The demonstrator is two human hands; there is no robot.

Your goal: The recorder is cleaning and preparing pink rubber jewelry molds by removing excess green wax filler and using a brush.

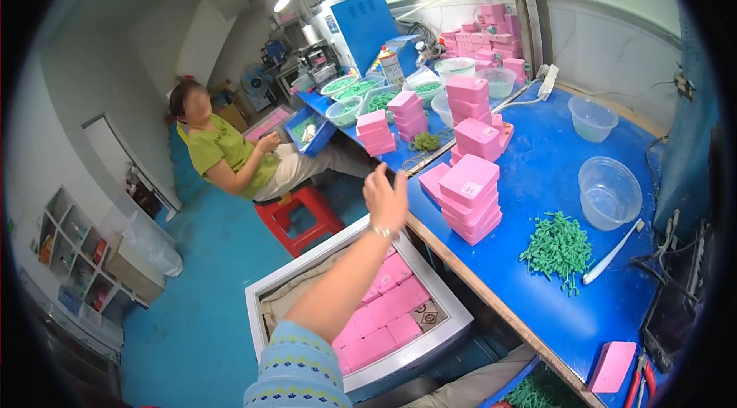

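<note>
My left hand [386, 197] reaches out over the table's near edge, with a bracelet at the wrist and a light blue patterned sleeve. Its fingers are apart and nothing shows between them. Just right of it stands a stack of pink rectangular blocks [470, 197], with a tilted block [433, 181] leaning at its left side. Behind that rise further pink stacks [476, 138]. Under my forearm, a white-framed box [257, 308] holds many pink blocks [368, 323] laid flat. My right hand is out of view.
On the blue table [522, 277] lie a pile of small green pieces [559, 248], a white toothbrush [613, 253], clear bowls [610, 193], red-handled pliers [639, 383] and a lone pink block [612, 366]. A seated person [238, 151] in green works at the left, on a red stool [299, 212].
</note>
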